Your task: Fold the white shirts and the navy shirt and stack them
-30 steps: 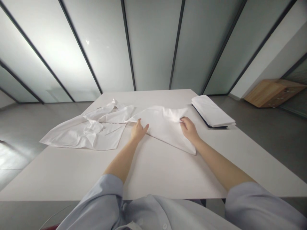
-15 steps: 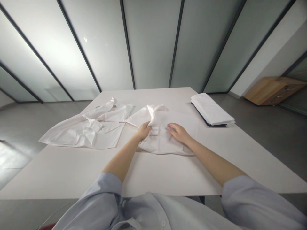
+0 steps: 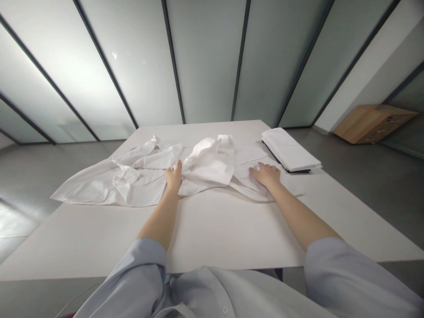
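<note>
A thin, crumpled white cloth (image 3: 212, 161) lies across the middle of the table, a raised fold of it standing up between my hands. My left hand (image 3: 174, 174) is closed on the cloth's left side, fingers pinching it. Toward the right, my right hand (image 3: 266, 174) rests with fingers spread on a flat part of the same cloth. Just left of my left hand is a second rumpled white cloth (image 3: 109, 183), its edge close to the first. Whether these are garments, I cannot tell.
A neatly folded white stack (image 3: 289, 148) with a dark blue layer under it lies at the table's right side. All of it rests on a white table (image 3: 218, 238). Beyond stand frosted glass panels (image 3: 205, 62), and a wooden cabinet (image 3: 367, 126) is at far right.
My left hand has moved left, pulling its part of the cloth along, and a fold has risen in the middle. My right hand has shifted right and now presses on the cloth.
</note>
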### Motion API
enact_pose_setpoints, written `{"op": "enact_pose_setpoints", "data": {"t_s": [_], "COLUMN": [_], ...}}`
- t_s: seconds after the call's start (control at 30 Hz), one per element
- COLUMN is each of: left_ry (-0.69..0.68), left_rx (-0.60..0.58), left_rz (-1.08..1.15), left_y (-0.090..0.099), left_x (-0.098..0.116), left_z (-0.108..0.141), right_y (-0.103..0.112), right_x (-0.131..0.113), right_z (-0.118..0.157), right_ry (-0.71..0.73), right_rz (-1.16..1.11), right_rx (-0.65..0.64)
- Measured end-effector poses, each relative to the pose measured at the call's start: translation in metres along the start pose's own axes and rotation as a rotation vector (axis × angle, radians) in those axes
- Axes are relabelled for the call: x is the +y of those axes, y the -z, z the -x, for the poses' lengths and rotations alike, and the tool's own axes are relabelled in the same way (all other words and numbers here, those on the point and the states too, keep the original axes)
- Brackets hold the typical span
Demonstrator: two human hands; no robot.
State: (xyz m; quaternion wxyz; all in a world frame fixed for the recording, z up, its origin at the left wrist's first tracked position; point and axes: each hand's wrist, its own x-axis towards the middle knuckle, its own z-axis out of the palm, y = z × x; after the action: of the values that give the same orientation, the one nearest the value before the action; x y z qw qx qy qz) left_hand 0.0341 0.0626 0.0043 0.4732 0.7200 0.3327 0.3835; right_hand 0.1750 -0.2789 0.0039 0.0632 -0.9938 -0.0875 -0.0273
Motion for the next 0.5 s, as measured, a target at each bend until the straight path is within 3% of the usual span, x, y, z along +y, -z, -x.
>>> {"op": "enact_pose_setpoints", "data": {"t_s": [0.1, 0.2, 0.3, 0.4, 0.5], "left_ry": [-0.250, -0.512, -0.659, -0.783, -0.922], "left_rx": [-0.005, -0.248, -0.499, -0.610, -0.759], "left_rz": [-0.339, -0.531, -0.703, -0.779, -0.837], "left_y": [0.003, -0.005, -0.020, -0.033, -0.039], "left_x": [-0.006, 0.003, 0.017, 0.030, 0.042], "left_z": [0.001, 0.018, 0.046, 0.075, 0.090], "right_y": [-0.004, -0.009, -0.010, -0.010, -0.011], "right_x": [0.007, 0.006, -0.009, -0.034, -0.057], "right_z": [-0.003, -0.005, 0.002, 0.020, 0.044], "right_ry": [-0.047, 0.035, 0.206, 0.484, 0.768], "right_rz": [-0.052, -0.195, -0.386, -0.587, -0.797], "right_rx": [-0.007, -0.052, -0.126, -0.223, -0.425]}}
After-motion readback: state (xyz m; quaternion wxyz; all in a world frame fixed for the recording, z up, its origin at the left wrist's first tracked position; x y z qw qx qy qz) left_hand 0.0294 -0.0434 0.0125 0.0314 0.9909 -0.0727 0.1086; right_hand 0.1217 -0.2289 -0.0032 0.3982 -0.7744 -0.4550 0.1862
